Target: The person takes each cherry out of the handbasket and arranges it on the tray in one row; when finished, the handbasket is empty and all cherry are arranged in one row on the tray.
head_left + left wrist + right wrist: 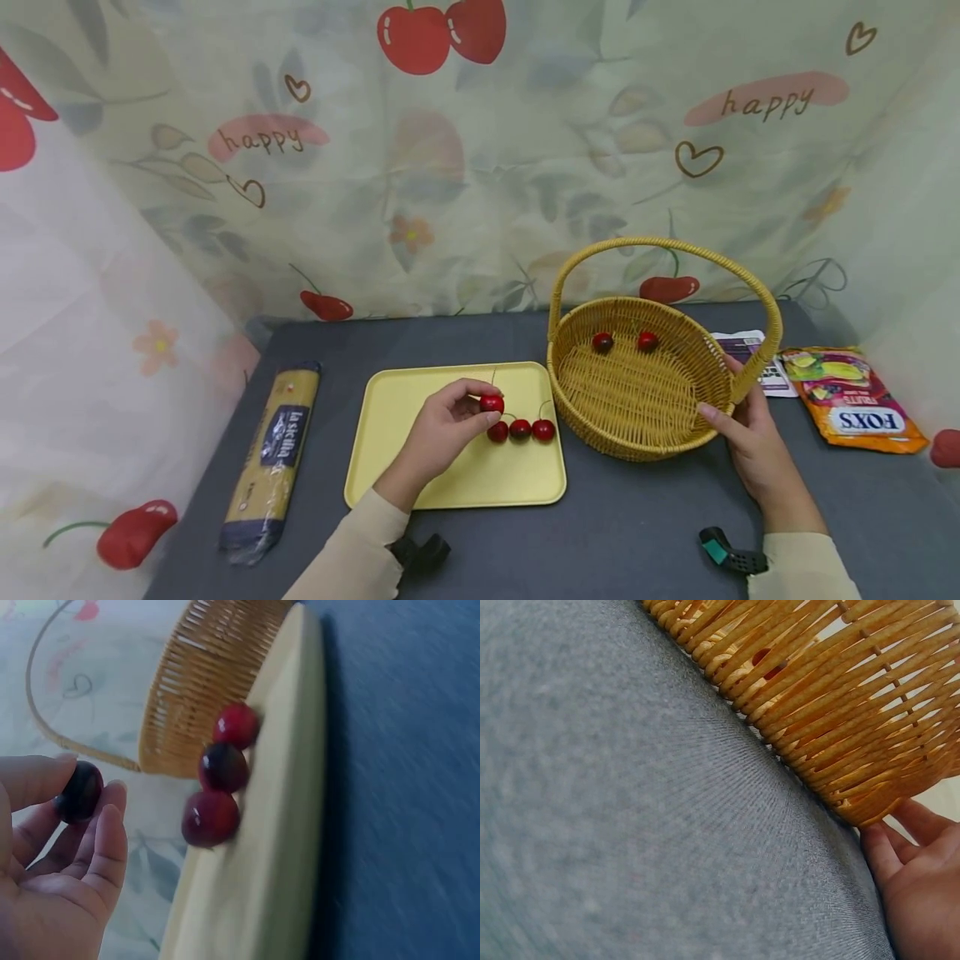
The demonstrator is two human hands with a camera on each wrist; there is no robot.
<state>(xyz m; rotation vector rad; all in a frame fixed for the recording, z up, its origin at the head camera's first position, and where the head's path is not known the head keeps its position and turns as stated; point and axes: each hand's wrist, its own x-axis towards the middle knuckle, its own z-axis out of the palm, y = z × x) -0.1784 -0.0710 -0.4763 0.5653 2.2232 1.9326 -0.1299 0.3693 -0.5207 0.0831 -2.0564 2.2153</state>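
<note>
My left hand (442, 429) pinches a dark red cherry (492, 403) between thumb and fingers, over the pale yellow tray (408, 387). In the left wrist view that cherry (79, 792) looks nearly black. Just to the right of the hand, a row of three cherries (520, 430) lies on the tray, stems up. My right hand (757, 450) grips the right side of a wicker basket (630, 448), thumb over the rim and fingers outside. Two cherries (602, 342) sit inside the basket near its back wall. Its tall handle (660, 242) stands upright.
At the left lies a long packet of pasta (277, 450). An orange Fox's sweets bag (855, 400) is at the far right, beside a purple and white packet (772, 379) partly hidden by the basket. A patterned cloth (480, 167) hangs behind the grey table (630, 533).
</note>
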